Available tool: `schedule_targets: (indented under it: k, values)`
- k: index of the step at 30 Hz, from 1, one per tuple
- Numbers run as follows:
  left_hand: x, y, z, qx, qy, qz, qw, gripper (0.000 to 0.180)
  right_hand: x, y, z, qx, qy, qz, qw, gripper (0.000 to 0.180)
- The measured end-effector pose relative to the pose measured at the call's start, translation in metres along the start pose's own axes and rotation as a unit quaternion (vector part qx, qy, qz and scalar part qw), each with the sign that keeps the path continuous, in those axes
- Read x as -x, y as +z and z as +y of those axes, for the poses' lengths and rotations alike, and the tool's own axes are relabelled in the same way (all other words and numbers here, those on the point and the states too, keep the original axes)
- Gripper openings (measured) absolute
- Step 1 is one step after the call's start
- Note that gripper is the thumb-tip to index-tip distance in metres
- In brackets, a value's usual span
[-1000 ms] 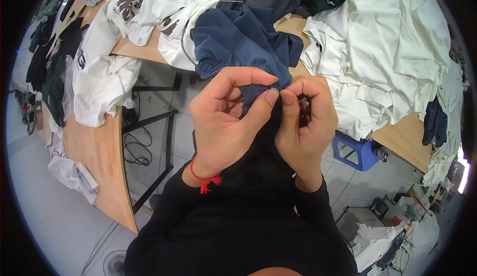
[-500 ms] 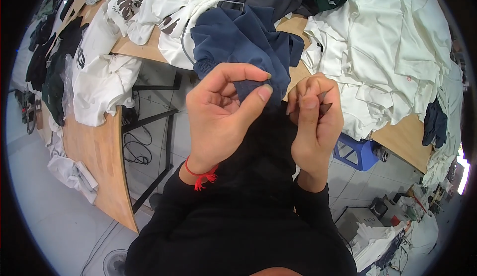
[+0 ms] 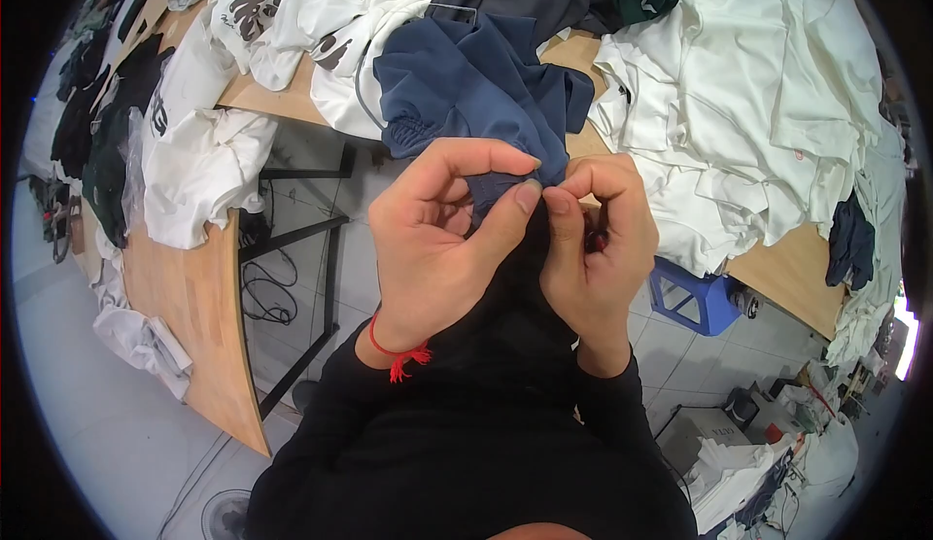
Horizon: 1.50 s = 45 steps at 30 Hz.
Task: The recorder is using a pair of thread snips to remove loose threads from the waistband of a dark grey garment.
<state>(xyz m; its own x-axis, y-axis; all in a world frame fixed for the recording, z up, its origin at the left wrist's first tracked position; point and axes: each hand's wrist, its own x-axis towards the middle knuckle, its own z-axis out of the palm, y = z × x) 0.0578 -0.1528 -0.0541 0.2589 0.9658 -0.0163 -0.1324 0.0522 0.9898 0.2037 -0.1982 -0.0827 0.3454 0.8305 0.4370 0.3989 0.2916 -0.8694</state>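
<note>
Pale wood bounded our space: the table (image 3: 194, 297) reached nine o'clock, with tiled floor (image 3: 352, 273) showing between its edge and the left wrist. White garments (image 3: 739, 103) overhung the far edge at two o'clock. The navy garment (image 3: 476, 73) draped from twelve, its near end raised. We saw the left hand (image 3: 432, 239) pinching that end; the right hand (image 3: 604, 273) was closed beside it, though we couldn't tell whether on cloth. Curled fingers mostly hid something dark red (image 3: 597, 240), unidentifiable to us.

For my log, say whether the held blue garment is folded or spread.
Neither: the blue garment is bunched, with uneven creases; the left hand pinches it.
</note>
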Motion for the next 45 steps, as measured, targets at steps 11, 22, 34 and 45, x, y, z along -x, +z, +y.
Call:
schedule_targets:
  k: [11, 22, 34, 45]
  values:
    - [-0.004, -0.008, -0.003, 0.027, -0.008, 0.008, 1.000, 0.025, 0.005, -0.003, 0.010, -0.089, -0.028, -0.009, 0.996, 0.012]
    - [-0.006, -0.006, 0.015, 0.059, -0.033, -0.052, 0.996, 0.035, -0.009, -0.005, 0.004, 0.010, -0.035, -0.010, 0.999, 0.032]
    - [-0.020, -0.019, 0.019, -0.239, 0.025, -0.150, 0.959, 0.028, -0.021, -0.013, -0.003, 0.141, -0.112, -0.042, 0.983, 0.023]
    - [-0.030, -0.029, -0.002, -0.143, 0.080, -0.238, 0.957, 0.022, -0.027, -0.016, -0.002, 0.037, -0.032, -0.065, 0.997, 0.011]
